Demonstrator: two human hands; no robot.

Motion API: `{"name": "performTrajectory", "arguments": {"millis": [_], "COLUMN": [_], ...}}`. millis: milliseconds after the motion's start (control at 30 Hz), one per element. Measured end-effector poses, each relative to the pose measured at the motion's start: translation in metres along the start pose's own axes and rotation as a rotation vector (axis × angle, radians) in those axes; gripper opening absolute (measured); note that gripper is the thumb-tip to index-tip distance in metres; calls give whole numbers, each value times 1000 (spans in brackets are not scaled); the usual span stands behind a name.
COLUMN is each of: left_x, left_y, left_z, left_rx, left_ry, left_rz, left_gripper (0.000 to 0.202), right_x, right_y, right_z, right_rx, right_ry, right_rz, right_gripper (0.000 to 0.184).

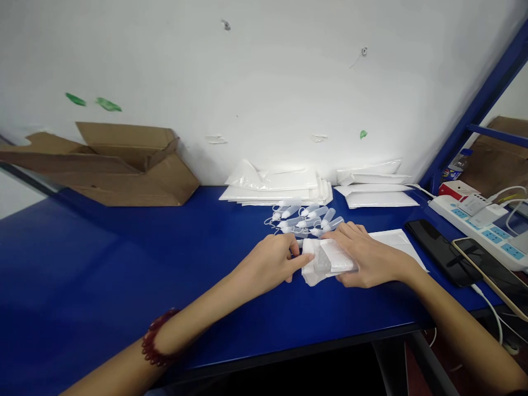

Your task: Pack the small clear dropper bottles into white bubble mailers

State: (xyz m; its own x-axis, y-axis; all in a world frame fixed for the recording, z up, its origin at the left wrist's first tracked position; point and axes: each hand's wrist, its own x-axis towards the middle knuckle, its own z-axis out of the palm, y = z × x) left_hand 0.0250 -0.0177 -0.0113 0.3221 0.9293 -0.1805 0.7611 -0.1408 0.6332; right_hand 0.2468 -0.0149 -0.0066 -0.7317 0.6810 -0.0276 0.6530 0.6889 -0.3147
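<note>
Low over the blue table [124, 264], my right hand [365, 256] is wrapped round a white bubble mailer [325, 261], its mouth facing left. At that mouth is my left hand [276, 258], pinching the mailer's edge between thumb and curled fingers. What lies inside the mailer cannot be made out. Just beyond both hands, several small clear squeeze bottles [307, 217] with white looped caps lie in a loose cluster. Another white mailer [400, 242] lies flat, partly under my right forearm and hand.
White mailers [272, 192] are stacked by the wall, with more folded mailers [377, 192] to their right. An opened cardboard box [140, 181] stands at the left. Two phones [443, 250], cables and a power strip [482, 225] occupy the right edge.
</note>
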Motion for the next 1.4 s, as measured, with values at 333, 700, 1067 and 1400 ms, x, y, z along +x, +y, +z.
{"name": "performTrajectory", "arguments": {"millis": [333, 700, 1067, 1400], "left_x": [6, 7, -5, -6], "left_y": [-11, -5, 0, 3], "left_z": [0, 17, 16, 19], "left_rx": [-216, -639, -179, -32], "left_ry": [-331, -187, -94, -63], "left_rz": [17, 11, 411, 499], "left_gripper": [28, 21, 32, 36], "right_x": [0, 9, -1, -1], "right_y": [7, 6, -4, -14], "right_z": [-6, 11, 1, 8], "right_rx": [128, 58, 80, -99], "right_ry": [52, -62, -45, -24], "right_rz": [39, -27, -111, -237], "right_gripper": [23, 13, 25, 16]}}
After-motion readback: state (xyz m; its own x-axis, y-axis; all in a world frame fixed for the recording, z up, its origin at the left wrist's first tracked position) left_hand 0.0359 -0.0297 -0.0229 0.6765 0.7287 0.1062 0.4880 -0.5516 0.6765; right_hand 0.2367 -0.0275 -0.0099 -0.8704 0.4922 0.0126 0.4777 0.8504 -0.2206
